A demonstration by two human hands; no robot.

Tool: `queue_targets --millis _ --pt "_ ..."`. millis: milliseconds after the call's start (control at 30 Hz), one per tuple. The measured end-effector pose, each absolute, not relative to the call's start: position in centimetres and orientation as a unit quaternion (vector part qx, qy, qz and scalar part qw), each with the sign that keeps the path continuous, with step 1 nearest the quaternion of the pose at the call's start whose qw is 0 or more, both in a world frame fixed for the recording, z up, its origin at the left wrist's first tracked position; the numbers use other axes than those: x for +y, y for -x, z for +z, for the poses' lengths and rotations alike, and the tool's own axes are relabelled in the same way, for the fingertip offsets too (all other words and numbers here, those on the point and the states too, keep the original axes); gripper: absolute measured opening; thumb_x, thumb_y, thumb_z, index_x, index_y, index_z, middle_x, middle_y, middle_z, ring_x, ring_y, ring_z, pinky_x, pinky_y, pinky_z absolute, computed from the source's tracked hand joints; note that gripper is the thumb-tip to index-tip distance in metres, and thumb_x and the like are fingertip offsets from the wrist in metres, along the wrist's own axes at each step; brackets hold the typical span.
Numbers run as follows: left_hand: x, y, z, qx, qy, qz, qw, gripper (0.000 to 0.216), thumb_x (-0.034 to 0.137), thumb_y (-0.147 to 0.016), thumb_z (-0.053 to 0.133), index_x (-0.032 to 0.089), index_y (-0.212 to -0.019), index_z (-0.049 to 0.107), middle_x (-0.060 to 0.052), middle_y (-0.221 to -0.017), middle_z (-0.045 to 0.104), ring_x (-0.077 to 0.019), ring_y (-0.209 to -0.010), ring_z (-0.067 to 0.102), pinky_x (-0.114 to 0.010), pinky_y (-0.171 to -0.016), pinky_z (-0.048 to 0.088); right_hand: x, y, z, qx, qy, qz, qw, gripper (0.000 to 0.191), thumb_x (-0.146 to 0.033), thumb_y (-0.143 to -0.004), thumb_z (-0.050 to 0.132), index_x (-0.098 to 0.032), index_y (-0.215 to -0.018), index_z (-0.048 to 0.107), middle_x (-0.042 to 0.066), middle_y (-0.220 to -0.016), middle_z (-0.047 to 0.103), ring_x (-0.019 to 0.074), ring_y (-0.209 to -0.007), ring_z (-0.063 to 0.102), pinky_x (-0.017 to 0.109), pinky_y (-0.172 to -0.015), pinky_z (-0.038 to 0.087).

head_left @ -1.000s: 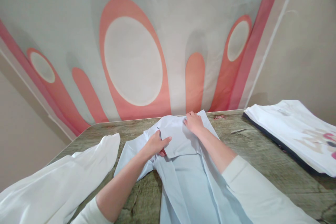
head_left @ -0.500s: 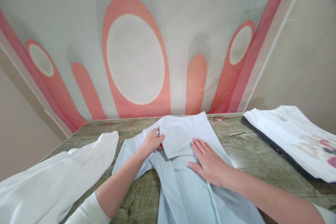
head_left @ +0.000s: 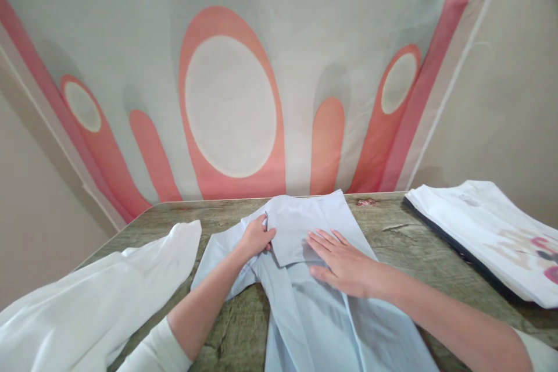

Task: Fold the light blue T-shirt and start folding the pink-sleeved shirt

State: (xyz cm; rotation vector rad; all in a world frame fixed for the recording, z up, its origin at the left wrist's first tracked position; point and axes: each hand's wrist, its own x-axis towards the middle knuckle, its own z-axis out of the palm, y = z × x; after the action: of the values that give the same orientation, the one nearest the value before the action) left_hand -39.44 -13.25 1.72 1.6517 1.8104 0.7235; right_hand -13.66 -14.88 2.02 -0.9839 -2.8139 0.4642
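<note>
Fingers, left hand (head_left: 255, 236): closed in a pinch, thumb on top, on the left edge of the turned-over panel; some fingertips hidden under cloth.
Fingers, right hand (head_left: 344, 267): extended, slightly spread, palm down on the cloth across the panel's lower edge; gripping nothing.
Pale blue garment (head_left: 300, 308): mid-bench, between both hands; top end by the far edge, body running out of the bottom of view. Thin, smooth, matt cloth, long soft creases.
Panel (head_left: 290, 238): part of same garment, roughly four-sided, paler, near lavender; laid over the blue body.
Garment sleeve (head_left: 218, 250): sticks out left, partly behind left forearm.
White garment (head_left: 131, 285): left of bench, loose and rumpled, soft folds, cut by frame.
Folded stack (head_left: 488, 238): right side, flat, white on top with pinkish-beige print, dark layer (head_left: 462, 253) below.
Bench (head_left: 392, 238): grey-brown wood-grain top, cracks, small reddish patch (head_left: 365, 202) near far edge.
Wall (head_left: 300, 70): grey backdrop, coral rounded bars, pale ovals, pink side bands; plain beige-grey surfaces beyond.
</note>
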Motion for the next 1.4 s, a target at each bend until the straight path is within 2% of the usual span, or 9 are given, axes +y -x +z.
queue_targets --millis 133,433,567,667,800,933,1133,1300,1400 --pt "-13.2 39.7 1.2 0.663 -0.627 0.294 0.284 0.035 0.026 -0.078 0.053 0.014 -0.111 0.045 0.005 -0.051 0.056 -0.0119 -0.039 0.057 -0.016 -0.036 0.037 -14.2 16.5 1.7 -0.927 0.334 0.154 0.071 0.077 -0.061 -0.088 0.025 -0.008 -0.144 0.02 0.014 -0.15 0.013 0.0271 -0.138 0.009 0.044 -0.112 0.01" --pt "-13.0 39.8 0.5 0.665 -0.639 0.286 0.262 0.036 0.031 -0.083 0.05 0.012 -0.112 0.045 0.002 -0.054 0.059 -0.0154 -0.043 0.059 -0.021 -0.042 0.041 -12.2 18.5 1.3 -0.935 0.283 0.2 0.078 0.072 -0.057 -0.091 0.02 -0.01 -0.145 0.014 0.011 -0.151 0.008 0.0235 -0.138 0.006 0.042 -0.112 0.01" --pt "-13.3 39.8 0.9 0.681 -0.638 0.27 0.238 0.044 0.027 -0.084 0.047 0.01 -0.124 0.037 0.002 -0.056 0.058 -0.0169 -0.051 0.06 -0.023 -0.05 0.043 -8.6 18.3 -0.4 -0.909 0.384 0.114 0.118 0.06 -0.042 -0.093 0.028 -0.005 -0.139 0.03 0.016 -0.148 0.02 0.0256 -0.137 0.014 0.045 -0.111 0.015" --pt "-14.1 39.1 1.9 0.705 -0.65 0.267 0.101 0.056 0.026 -0.082 0.052 0.011 -0.131 0.03 -0.003 -0.074 0.06 -0.0202 -0.072 0.062 -0.028 -0.064 0.045 -6.4 17.3 -1.9 -0.912 0.367 0.109 0.151 0.05 -0.031 -0.092 0.03 -0.005 -0.134 0.039 0.017 -0.144 0.032 0.0234 -0.134 0.026 0.042 -0.109 0.024" --pt "-15.9 36.5 3.5 0.629 -0.742 0.232 -0.007 0.031 0.028 -0.083 0.053 0.018 -0.111 0.047 -0.007 -0.096 0.057 -0.0219 -0.09 0.057 -0.032 -0.076 0.043 -4.4 15.5 -2.7 -0.883 0.396 0.092 0.235 0.042 -0.024 -0.09 0.031 -0.009 -0.125 0.049 0.016 -0.136 0.043 0.0224 -0.128 0.036 0.041 -0.106 0.03" --pt "-17.8 33.0 3.6 0.451 -0.882 0.13 0.042 0.012 0.027 -0.084 0.053 0.018 -0.091 0.057 -0.006 -0.098 0.057 -0.0225 -0.095 0.054 -0.034 -0.082 0.041 -3.6 14.6 -3.3 -0.871 0.423 0.095 0.23 0.04 -0.022 -0.088 0.035 -0.008 -0.122 0.052 0.017 -0.132 0.047 0.0221 -0.124 0.04 0.038 -0.104 0.031" --pt "-18.8 31.0 2.7 0.449 -0.881 0.119 0.088 0.024 0.028 -0.087 0.049 0.016 -0.107 0.054 -0.01 -0.105 0.054 -0.024 -0.099 0.051 -0.037 -0.088 0.04 -4.1 14.7 -3.6 -0.875 0.428 0.077 0.212 0.04 -0.024 -0.088 0.039 -0.01 -0.123 0.051 0.015 -0.134 0.045 0.0224 -0.125 0.039 0.037 -0.105 0.028" --pt "-18.8 31.5 2.7 0.469 -0.857 0.148 0.155 0.024 0.029 -0.085 0.052 0.016 -0.105 0.056 -0.006 -0.091 0.055 -0.0191 -0.085 0.053 -0.03 -0.079 0.044 -4.4 14.8 -3.5 -0.879 0.422 0.065 0.21 0.04 -0.025 -0.088 0.039 -0.01 -0.124 0.051 0.015 -0.133 0.046 0.0214 -0.124 0.039 0.035 -0.105 0.028" --pt "-18.8 31.6 2.9 0.465 -0.863 0.16 0.117 0.027 0.027 -0.084 0.053 0.017 -0.109 0.056 -0.008 -0.102 0.054 -0.0219 -0.096 0.051 -0.034 -0.087 0.041 -4.4 14.9 -3.5 -0.88 0.422 0.062 0.208 0.041 -0.024 -0.088 0.039 -0.008 -0.124 0.051 0.016 -0.133 0.046 0.0209 -0.124 0.039 0.034 -0.105 0.027"
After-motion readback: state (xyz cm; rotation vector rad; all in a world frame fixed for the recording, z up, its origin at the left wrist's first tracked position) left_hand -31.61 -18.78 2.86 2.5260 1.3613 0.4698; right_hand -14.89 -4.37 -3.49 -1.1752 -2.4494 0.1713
